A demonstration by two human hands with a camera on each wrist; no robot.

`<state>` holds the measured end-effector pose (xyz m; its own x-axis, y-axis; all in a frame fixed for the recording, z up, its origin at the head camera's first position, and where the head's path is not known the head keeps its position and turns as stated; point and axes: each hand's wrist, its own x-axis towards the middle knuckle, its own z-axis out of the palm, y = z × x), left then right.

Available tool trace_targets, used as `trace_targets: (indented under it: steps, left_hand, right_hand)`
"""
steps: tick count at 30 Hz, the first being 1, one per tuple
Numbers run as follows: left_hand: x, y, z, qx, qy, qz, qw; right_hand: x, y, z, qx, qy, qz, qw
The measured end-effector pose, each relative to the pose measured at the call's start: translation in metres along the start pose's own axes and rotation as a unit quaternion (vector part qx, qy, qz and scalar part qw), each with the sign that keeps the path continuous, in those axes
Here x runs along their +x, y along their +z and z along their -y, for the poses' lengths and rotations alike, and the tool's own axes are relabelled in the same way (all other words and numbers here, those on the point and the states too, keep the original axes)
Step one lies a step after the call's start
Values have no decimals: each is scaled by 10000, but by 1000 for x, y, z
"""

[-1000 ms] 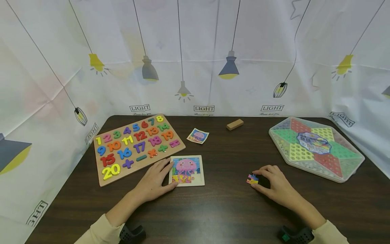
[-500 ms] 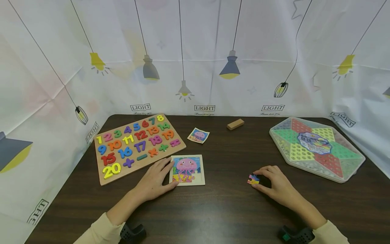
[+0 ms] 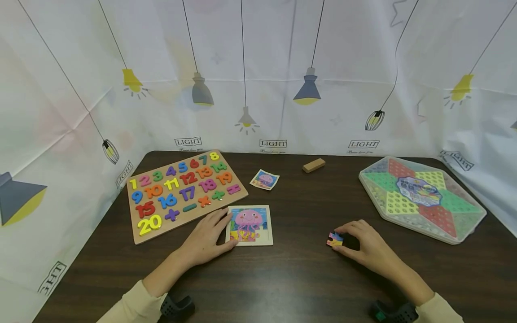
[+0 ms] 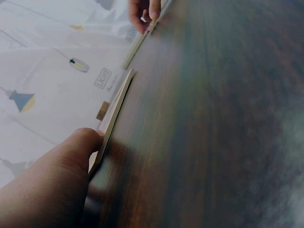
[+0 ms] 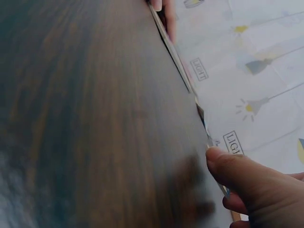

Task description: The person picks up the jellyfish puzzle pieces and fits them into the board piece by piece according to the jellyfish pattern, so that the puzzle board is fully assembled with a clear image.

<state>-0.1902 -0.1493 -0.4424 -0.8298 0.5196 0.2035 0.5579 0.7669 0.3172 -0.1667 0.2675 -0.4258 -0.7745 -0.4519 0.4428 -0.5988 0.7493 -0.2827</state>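
Observation:
A square jellyfish jigsaw puzzle point(image 3: 249, 220) in a pale wooden frame lies on the dark table, left of centre in the head view. A gap shows at its lower right corner. My left hand point(image 3: 208, 235) holds the frame's left side, thumb at the lower corner and fingers at the upper left edge. In the left wrist view the thumb point(image 4: 88, 140) sits against the frame's edge. Farther right, my right hand point(image 3: 363, 244) pinches a small colourful jigsaw piece point(image 3: 335, 239) between thumb and fingers, low over the table. The right wrist view shows this piece almost edge-on.
Behind the left hand lies a wooden number board point(image 3: 183, 197), its corner close to the puzzle frame. A small jellyfish picture card point(image 3: 265, 180) and a wooden block point(image 3: 313, 165) are farther back. A hexagonal game box point(image 3: 422, 197) lies at the right. A printed cloth point(image 3: 266, 112) hangs behind the table.
The small jigsaw piece has turned slightly in the right hand's fingers. The left hand stays on the puzzle frame, and the head view has shifted a little.

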Motion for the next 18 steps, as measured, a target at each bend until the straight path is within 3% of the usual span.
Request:
trace_targets:
  steps: [5,11,18]
  left_hand:
    - [0,-1,0,-19,28,38,10000]
    - [0,-2,-2,-38,-34,129,9999]
    - [0,-2,-1,-5,-25,96,10000]
  right_hand:
    - [4,-1,3,-150,-97,-53,9998]
    - [17,-3,7,-285,-497,-201,9982]
    - [31,-1,14,-315,-653,-42,9974]
